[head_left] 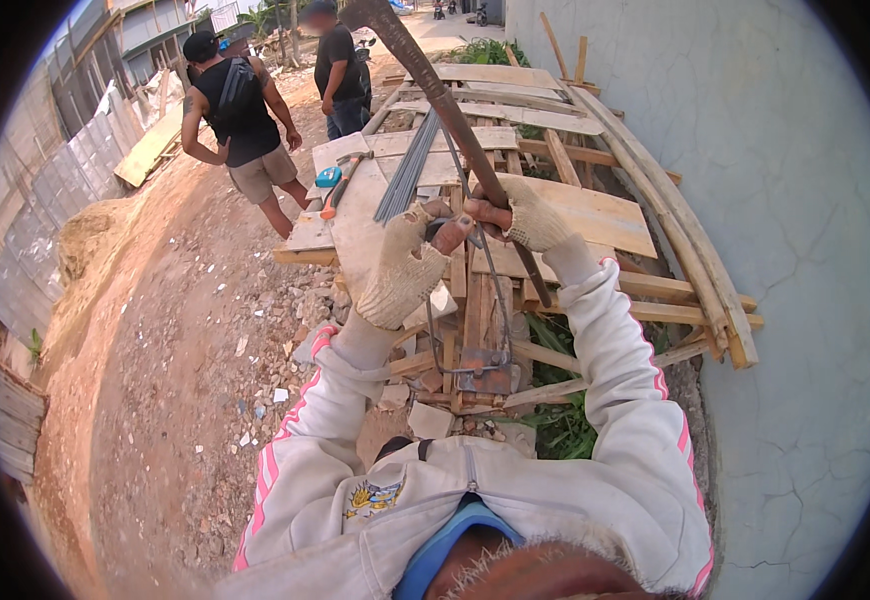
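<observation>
My right hand (537,215), in a cream knit glove with bare fingertips, is wrapped round a long rusty bar (455,115). The bar slants up and away to a thicker, bent head at the top edge. Close beside it, my left hand (403,268), gloved alike, is closed with thumb and fingers on a thin dark steel rod (496,285). Bends in the rod form a long narrow frame shape hanging below my hands. Its lower end is near a rusty metal plate (483,371) on the timber. Exactly how the fingers grip the rod is partly hidden.
A rough plank bench (595,208) stretches ahead, carrying a bundle of steel rods (411,172), a hammer (344,186) and a blue tape measure (329,177). A grey wall (805,250) stands right. Rubble (245,350) covers the left ground, where two people (245,115) stand.
</observation>
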`<state>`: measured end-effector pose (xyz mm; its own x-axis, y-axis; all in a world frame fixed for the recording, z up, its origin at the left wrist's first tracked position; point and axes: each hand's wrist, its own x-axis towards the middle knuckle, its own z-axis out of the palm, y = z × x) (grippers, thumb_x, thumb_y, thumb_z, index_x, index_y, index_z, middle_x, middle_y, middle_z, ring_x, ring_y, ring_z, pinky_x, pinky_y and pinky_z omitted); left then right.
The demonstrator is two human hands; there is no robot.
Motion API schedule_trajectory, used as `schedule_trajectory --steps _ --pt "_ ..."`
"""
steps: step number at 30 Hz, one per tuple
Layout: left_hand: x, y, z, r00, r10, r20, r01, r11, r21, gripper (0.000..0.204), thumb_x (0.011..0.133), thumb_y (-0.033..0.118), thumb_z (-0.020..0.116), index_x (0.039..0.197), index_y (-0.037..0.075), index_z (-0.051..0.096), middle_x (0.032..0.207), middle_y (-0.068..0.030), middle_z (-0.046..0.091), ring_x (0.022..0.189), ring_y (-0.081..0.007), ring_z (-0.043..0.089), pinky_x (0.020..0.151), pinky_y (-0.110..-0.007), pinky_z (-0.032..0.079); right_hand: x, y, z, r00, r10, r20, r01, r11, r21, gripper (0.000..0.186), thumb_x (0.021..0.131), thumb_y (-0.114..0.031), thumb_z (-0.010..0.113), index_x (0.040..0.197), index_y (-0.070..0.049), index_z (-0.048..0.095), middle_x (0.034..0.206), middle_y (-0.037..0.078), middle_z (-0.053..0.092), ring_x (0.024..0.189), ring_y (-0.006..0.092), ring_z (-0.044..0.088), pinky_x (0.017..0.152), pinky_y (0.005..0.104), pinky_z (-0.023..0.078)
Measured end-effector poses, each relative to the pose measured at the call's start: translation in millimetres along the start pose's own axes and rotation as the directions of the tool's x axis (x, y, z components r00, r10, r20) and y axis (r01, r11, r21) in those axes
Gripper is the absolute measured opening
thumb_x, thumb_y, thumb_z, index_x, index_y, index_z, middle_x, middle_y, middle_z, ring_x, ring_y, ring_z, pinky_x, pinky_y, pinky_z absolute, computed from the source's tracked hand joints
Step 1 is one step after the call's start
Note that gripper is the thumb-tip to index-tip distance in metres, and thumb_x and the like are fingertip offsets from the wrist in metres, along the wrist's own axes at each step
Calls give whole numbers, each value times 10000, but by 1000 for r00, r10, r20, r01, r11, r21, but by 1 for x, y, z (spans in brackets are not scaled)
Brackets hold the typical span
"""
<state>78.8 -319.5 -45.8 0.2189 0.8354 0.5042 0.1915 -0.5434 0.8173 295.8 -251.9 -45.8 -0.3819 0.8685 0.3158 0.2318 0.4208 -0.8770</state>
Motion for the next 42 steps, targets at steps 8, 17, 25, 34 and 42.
schedule_trajectory --steps 8,17,25,34,42 --pt "-3 -3 -3 1000 -13 4 13 999 -40 272 992 281 718 1036 15 686 778 37 605 700 -38 513 601 -234 411 -10 -8 2 999 -18 29 19 999 -38 395 944 -409 769 954 -21 699 718 -9 609 664 102 558 603 289 436" --pt "3 -3 -3 997 -36 -66 31 997 -76 338 1008 373 677 994 35 680 716 50 523 629 -44 463 548 -220 348 -14 -17 -9 999 29 27 -26 994 -105 375 943 -413 767 982 -49 689 659 -31 561 603 81 522 559 277 407" --pt "32 21 -6 998 69 5 -69 994 -82 371 991 427 692 980 57 699 723 60 543 599 -30 456 526 -222 334 -84 -67 -29 947 -48 -318 -37 965 -258 405 933 -471 754 959 -72 686 620 -61 491 533 52 441 504 256 342" --pt "65 101 18 880 460 118 -449 887 -112 306 1013 252 646 1080 -42 695 932 -143 704 936 -193 636 825 -354 508 -133 -137 -60 661 -263 -703 -73 910 -409 451 944 -424 744 1151 -24 721 706 -50 562 537 32 451 481 216 305" --pt "77 -23 69 531 845 67 -847 528 61 287 961 370 732 967 93 656 721 -66 606 650 -245 649 564 -383 496 -151 -105 9 507 -211 -835 -134 939 -318 380 980 -406 727 1082 -40 728 770 7 655 568 58 507 540 242 421"
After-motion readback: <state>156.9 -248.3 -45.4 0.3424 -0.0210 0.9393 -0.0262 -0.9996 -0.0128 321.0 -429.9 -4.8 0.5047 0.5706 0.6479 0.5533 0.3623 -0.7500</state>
